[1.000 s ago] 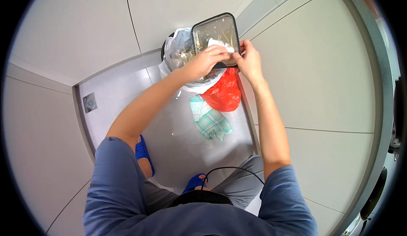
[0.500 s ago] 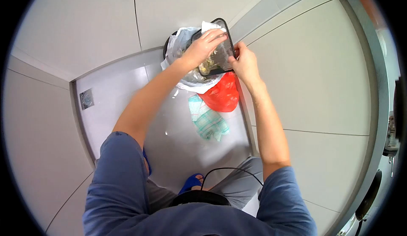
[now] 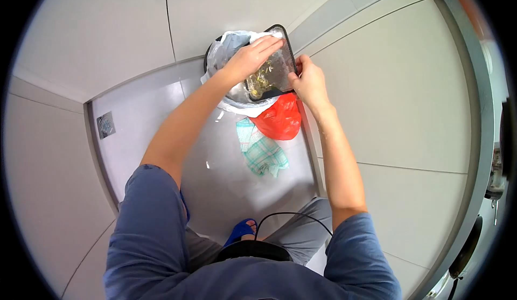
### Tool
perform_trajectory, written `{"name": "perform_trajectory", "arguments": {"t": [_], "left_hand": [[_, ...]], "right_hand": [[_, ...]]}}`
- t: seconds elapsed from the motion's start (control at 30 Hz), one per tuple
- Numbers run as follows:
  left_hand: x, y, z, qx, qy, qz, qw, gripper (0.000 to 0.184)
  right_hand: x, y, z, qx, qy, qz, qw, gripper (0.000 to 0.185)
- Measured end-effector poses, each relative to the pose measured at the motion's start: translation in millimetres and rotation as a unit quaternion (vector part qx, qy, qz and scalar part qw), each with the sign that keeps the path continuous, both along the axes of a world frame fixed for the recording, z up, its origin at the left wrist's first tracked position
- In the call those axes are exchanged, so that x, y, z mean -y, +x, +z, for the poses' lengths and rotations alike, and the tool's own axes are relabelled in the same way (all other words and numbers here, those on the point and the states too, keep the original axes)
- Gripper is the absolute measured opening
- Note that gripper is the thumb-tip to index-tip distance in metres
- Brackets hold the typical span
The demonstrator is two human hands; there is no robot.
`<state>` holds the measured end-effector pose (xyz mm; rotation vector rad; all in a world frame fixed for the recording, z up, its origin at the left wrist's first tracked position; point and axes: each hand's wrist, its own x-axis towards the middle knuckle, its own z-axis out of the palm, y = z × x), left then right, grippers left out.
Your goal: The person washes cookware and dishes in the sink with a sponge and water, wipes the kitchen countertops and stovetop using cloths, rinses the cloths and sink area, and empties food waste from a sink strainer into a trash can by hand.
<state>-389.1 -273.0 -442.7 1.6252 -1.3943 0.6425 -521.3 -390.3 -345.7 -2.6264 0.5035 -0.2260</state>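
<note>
A black-rimmed shallow tray [image 3: 280,65] is tilted over the open bin, with wet yellowish food scraps [image 3: 262,80] on its surface. My right hand [image 3: 311,82] grips the tray's right edge, thumb on the near face. My left hand [image 3: 254,57] lies across the tray's upper part, fingers stretched and close together, pressing a white tissue [image 3: 273,33] that peeks out past the fingers. Most of the tissue is hidden under the hand. Below the tray is the bin's white plastic liner bag [image 3: 222,57], folded over the rim.
A red plastic bag [image 3: 280,118] sits against the bin's near side. On the grey floor lies a green-and-white checked cloth [image 3: 264,154]. A floor drain [image 3: 105,125] is at left. Cabinet panels [image 3: 398,90] rise close on the right.
My left hand has shifted slightly left along the tray, and less of the tissue shows. My right hand keeps its grip on the tray's edge. The view has moved a little.
</note>
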Motion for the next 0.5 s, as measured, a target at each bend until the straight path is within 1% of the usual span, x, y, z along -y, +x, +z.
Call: {"name": "perform_trajectory", "arguments": {"t": [0.07,0.13,0.2,0.23,0.27,0.3,0.33,0.4,0.43,0.47,0.5], "left_hand": [[4.5,2.3,-4.4,-0.043,0.02,0.019,0.999,0.05],[5.0,1.8,-2.1,-0.05,0.013,0.011,0.999,0.052],[2.1,2.3,-1.1,-0.072,0.036,-0.007,0.997,0.053],[3.2,4.5,-14.6,-0.073,0.038,-0.007,0.997,0.053],[4.7,7.3,-30.4,-0.103,0.03,0.018,0.994,0.048],[3.9,7.6,-35.9,-0.133,0.022,0.043,0.99,0.043],[4.0,8.8,-40.8,-0.133,0.023,0.044,0.99,0.043],[0.9,7.4,-43.5,-0.241,0.019,0.036,0.97,0.029],[2.4,4.2,-39.7,-0.26,-0.022,0.036,0.965,0.02],[4.2,-2.9,-37.0,-0.262,-0.018,0.036,0.964,0.02],[5.2,-10.2,-27.0,-0.245,-0.07,0.024,0.967,0.021]], "right_hand": [[-0.3,-0.6,3.6,0.007,0.002,-0.009,1.0,0.023],[1.5,-1.9,1.9,0.04,0.024,-0.008,0.999,0.023],[5.3,-4.6,-1.3,0.045,0.035,-0.025,0.998,0.023],[6.1,-6.4,-1.9,0.052,0.045,-0.042,0.997,0.023],[7.1,-7.0,-1.5,0.051,0.047,-0.041,0.997,0.023],[7.1,-7.9,1.0,0.07,0.048,-0.054,0.995,0.023],[7.1,-8.4,3.4,0.088,0.049,-0.067,0.993,0.023],[6.6,-8.5,2.1,0.094,0.043,-0.054,0.993,0.024],[7.1,-8.5,-1.8,0.1,0.013,-0.037,0.994,0.023],[6.7,-10.2,-5.1,0.105,-0.017,-0.02,0.994,0.023],[5.6,-9.9,-5.7,0.107,-0.016,-0.019,0.994,0.023]]}}
